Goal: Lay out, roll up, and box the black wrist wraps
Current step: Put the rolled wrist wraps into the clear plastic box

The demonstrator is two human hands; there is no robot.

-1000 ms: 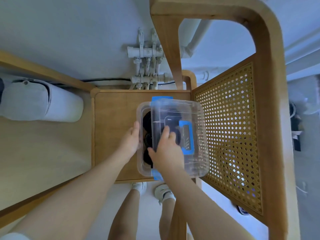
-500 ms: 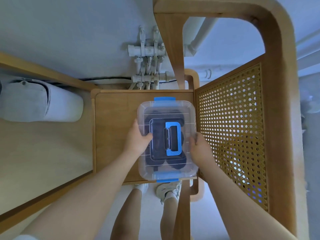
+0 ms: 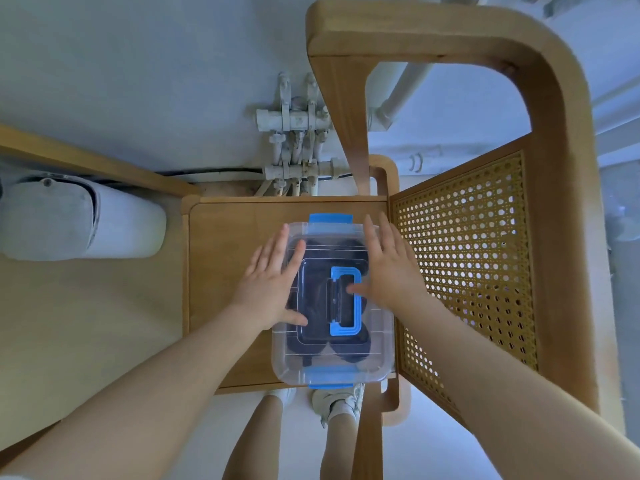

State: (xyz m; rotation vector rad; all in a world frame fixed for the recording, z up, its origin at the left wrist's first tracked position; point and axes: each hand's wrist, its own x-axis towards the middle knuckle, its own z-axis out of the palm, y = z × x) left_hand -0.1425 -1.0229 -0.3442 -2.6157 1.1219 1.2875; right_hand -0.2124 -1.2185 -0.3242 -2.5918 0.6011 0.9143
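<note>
With the left hand [image 3: 273, 289] and right hand [image 3: 389, 271] both flat, fingers straight, pressing the clear plastic lid [image 3: 311, 336] onto the clear rectangular storage box [image 3: 382, 355] at the wooden shelf's [image 3: 221, 271] right edge, rolled black wrist wraps [image 3: 349, 351] inside, closing is in hand; next, likely snap the blue end latches [image 3: 330, 219].

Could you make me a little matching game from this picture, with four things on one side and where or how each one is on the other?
Things:
1. black wrist wraps
2. blue handle
3. left hand
4. cane panel

Descriptions:
A. lies flat on the middle of the lid
B. stands to the right of the clear box
C. inside the box, seen through the plastic
D. fingers straight, flat on the lid's left part

Pairs: 1-C, 2-A, 3-D, 4-B
</note>
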